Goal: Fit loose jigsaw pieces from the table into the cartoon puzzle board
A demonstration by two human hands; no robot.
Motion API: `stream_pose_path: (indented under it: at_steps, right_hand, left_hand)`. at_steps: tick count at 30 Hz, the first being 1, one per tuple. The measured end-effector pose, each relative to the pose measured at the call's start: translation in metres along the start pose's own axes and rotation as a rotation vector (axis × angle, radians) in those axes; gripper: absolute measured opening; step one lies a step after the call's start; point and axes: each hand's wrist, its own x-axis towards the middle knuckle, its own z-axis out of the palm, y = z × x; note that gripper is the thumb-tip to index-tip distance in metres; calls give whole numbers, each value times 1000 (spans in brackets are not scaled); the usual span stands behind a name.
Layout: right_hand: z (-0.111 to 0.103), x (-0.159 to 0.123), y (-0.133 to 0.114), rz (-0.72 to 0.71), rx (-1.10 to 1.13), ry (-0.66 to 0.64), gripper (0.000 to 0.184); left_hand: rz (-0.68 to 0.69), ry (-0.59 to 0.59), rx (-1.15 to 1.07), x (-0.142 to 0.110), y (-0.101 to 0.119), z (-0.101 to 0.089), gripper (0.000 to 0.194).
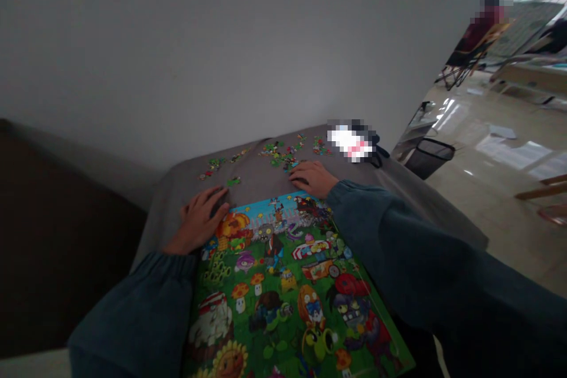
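A large board (pixel 283 271) printed with colourful cartoon plants and zombies on green lies in front of me, its far edge on the grey cloth. My left hand (pixel 201 221) rests at the board's far left corner, fingers stretched and apart, with nothing visible in them. Beyond the far right corner, my right hand (pixel 313 178) lies palm down with fingers extended and slightly bent. Its fingertips are beside a cluster of small jigsaw pieces (pixel 281 156); whether they touch one is unclear. A small green piece (pixel 233 181) sits just past my left fingertips.
More jigsaw pieces (pixel 215 165) are scattered at the back left, and others (pixel 319 146) at the back right. A blurred-out bright object (pixel 352 143) lies at the cloth's far right corner. A plain wall (pixel 248 59) rises behind. A dark mesh bin (pixel 427 157) stands on the floor.
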Motion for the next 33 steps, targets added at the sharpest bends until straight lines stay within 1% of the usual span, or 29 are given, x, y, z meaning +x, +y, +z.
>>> stream_pose_path:
  at_steps: [4, 7, 10, 13, 15, 16, 18, 19, 21, 23, 25, 26, 27, 29, 31, 33]
  right_hand:
    - [-1, -1, 3, -15, 29, 39, 26]
    - [-1, -3, 2, 22, 1, 70, 31]
    - [1, -5, 2, 150, -62, 113, 47]
    - [2, -6, 7, 306, -81, 159, 71]
    - [0, -6, 13, 374, -66, 153, 85]
    - [-1, -6, 16, 398, -58, 146, 90]
    - [-2, -5, 23, 444, -42, 140, 93]
    - [-2, -5, 26, 468, -33, 144, 92]
    - [-1, -5, 30, 512, -15, 160, 83]
    - [-1, -5, 32, 529, -14, 188, 71]
    - [-2, -5, 33, 494, -29, 228, 62]
    - [-4, -5, 33, 465, -36, 244, 58]
    - [-6, -6, 34, 436, -40, 254, 55]
    - [-10, -7, 36, 404, -41, 257, 49]
    - [-13, -8, 40, 415, -42, 265, 47]
    - [-13, -8, 45, 451, -47, 263, 50]
  left_hand:
    - [-21, -28, 19, -1, 3, -1, 63]
    - [-37, -94, 63, 1, 1, -1, 72]
    - [-72, -191, 119, 8, -4, -5, 78]
    - [-73, -258, 182, 23, -4, -18, 78]
    - [-31, -259, 243, 40, 6, -31, 74]
    - [-5, -256, 271, 52, 15, -36, 71]
    - [24, -244, 301, 80, 41, -41, 67]
    - [51, -243, 302, 96, 56, -40, 67]
    - [97, -237, 298, 129, 90, -30, 65]
    - [131, -228, 289, 159, 121, -12, 64]
    - [151, -221, 275, 182, 147, 8, 68]
    - [149, -214, 268, 191, 156, 18, 69]
    - [144, -207, 259, 197, 163, 26, 70]
    - [127, -199, 244, 203, 168, 40, 69]
    - [113, -196, 233, 201, 165, 48, 67]
    - [109, -196, 228, 193, 158, 53, 66]
